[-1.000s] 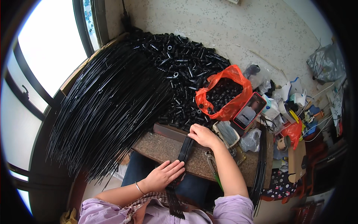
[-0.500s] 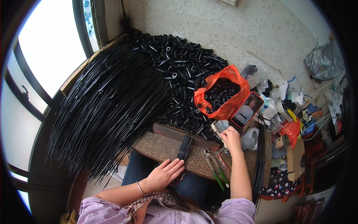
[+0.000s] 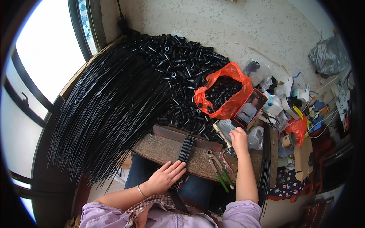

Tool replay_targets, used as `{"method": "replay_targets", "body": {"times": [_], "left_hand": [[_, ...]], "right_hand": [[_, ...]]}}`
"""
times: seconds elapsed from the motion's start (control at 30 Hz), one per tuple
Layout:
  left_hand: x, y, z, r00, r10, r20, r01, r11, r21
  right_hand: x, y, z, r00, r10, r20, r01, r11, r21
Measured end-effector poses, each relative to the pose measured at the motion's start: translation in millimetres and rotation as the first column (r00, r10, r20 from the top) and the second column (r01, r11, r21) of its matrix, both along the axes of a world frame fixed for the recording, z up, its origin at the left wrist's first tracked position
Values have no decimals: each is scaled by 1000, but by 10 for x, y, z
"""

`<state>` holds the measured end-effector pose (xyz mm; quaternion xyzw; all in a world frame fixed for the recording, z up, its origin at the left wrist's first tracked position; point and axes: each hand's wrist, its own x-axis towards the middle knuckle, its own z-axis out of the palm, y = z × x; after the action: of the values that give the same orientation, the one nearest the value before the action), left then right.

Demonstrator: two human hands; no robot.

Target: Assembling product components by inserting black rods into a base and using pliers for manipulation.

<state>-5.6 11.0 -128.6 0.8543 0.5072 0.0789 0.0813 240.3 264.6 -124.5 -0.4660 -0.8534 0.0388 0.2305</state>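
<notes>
My left hand (image 3: 167, 176) lies flat, fingers stretched and side by side, across a narrow row of thin black rods (image 3: 186, 148) at the table's near edge. The rods' far ends rest against a low brown metal strip (image 3: 182, 137). My right hand (image 3: 239, 140) is closed with bent fingertips over the near right side of a shallow tray (image 3: 225, 128); what the fingers hold, if anything, is hidden. Nearer me are pliers with green handles (image 3: 220, 171) and a flat red-edged item (image 3: 229, 161), partly behind my right wrist.
A large sheaf of black rods (image 3: 110, 102) fills the left. Behind the strip lies a heap of short black tubular parts (image 3: 186, 68). A red plastic bag (image 3: 228, 110) holds small black pieces, beside a propped phone (image 3: 250, 108). Clutter and a cardboard box (image 3: 302, 159) stand right.
My right hand has shifted slightly right and up at the tray, its fingers turning so more of the tray shows. The left hand stays on the rods. The whole view has tilted a little.
</notes>
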Motion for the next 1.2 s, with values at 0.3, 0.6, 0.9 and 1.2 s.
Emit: {"method": "replay_targets", "body": {"times": [0.3, 0.6, 0.9, 1.2], "left_hand": [[-22, 38, -32, 998, 6, 60, -2, 997, -74], [-29, 39, -4, 998, 8, 69, -4, 998, -63], [-24, 35, -21, 999, 2, 46, -1, 999, -34], [-28, 25, -21, 999, 1, 39, 0, 1000, -24]], "right_hand": [[-608, -483, 15, 924, 349, -159, -363, 929, -70], [-686, -485, -32, 932, 328, -155, -349, 928, -133], [-717, -478, -38, 915, 366, -167, -387, 915, -112], [-735, -478, -38, 902, 390, -184, -414, 902, -118]]}}
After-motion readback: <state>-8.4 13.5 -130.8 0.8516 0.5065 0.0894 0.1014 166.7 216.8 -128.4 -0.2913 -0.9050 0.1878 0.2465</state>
